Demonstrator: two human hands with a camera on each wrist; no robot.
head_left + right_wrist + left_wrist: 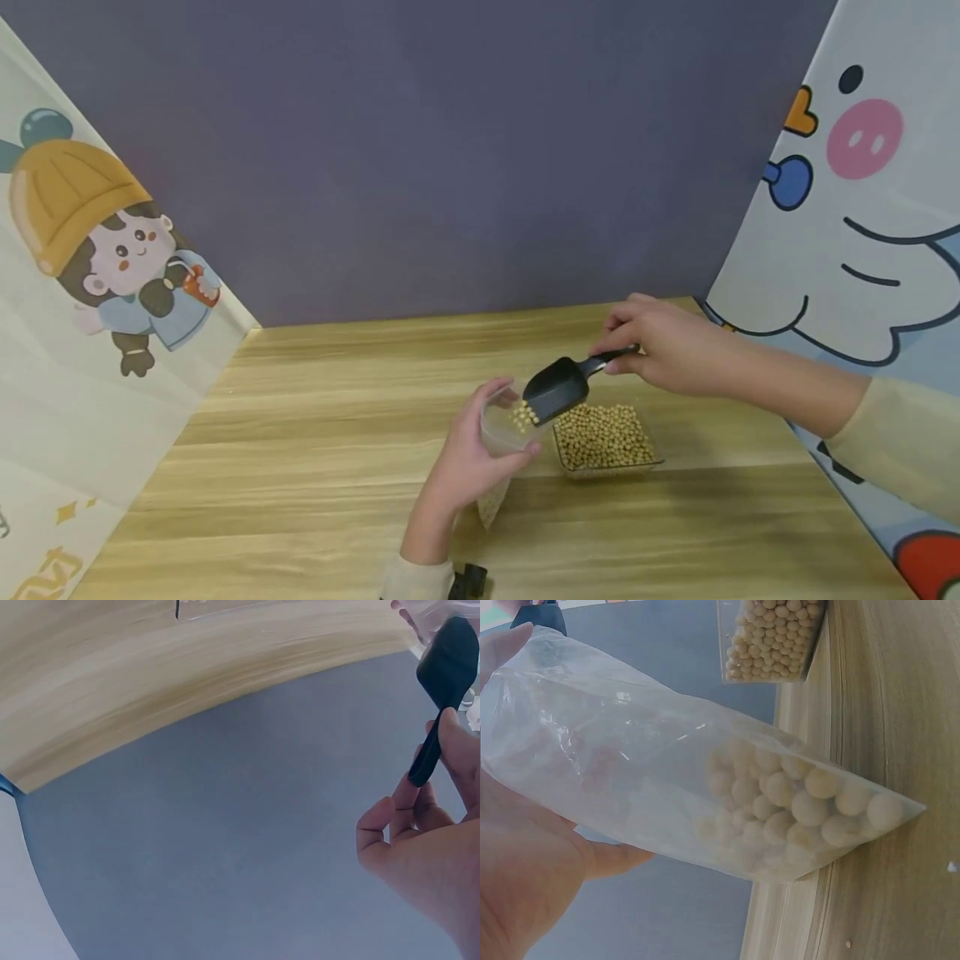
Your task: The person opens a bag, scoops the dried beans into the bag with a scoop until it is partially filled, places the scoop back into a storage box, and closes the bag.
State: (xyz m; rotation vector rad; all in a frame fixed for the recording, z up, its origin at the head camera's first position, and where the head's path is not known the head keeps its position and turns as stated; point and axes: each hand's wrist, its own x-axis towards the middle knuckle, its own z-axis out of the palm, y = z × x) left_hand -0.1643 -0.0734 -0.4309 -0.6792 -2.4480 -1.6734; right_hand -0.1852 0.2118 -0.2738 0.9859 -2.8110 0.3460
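Note:
My left hand [459, 471] grips a clear plastic bag [630, 742] round its open top, thumb on the near side. Soybeans [802, 802] fill the bag's pointed lower end, close to the wooden tabletop. In my right hand [675, 346], thumb and fingers pinch the handle of a black scoop [557, 388]. The scoop tilts down to the left, its front edge at the bag's mouth. Several pale soybeans [524, 415] show at that edge, within the mouth. Seen by the right wrist camera, the scoop [450, 664] has its back turned to view.
A clear rectangular container [611, 472] full of soybeans stands right of the bag, below the scoop. The wood-grain table [315, 433] meets a grey-blue wall [450, 167] at the back. Cartoon-printed panels [892, 275] flank both sides.

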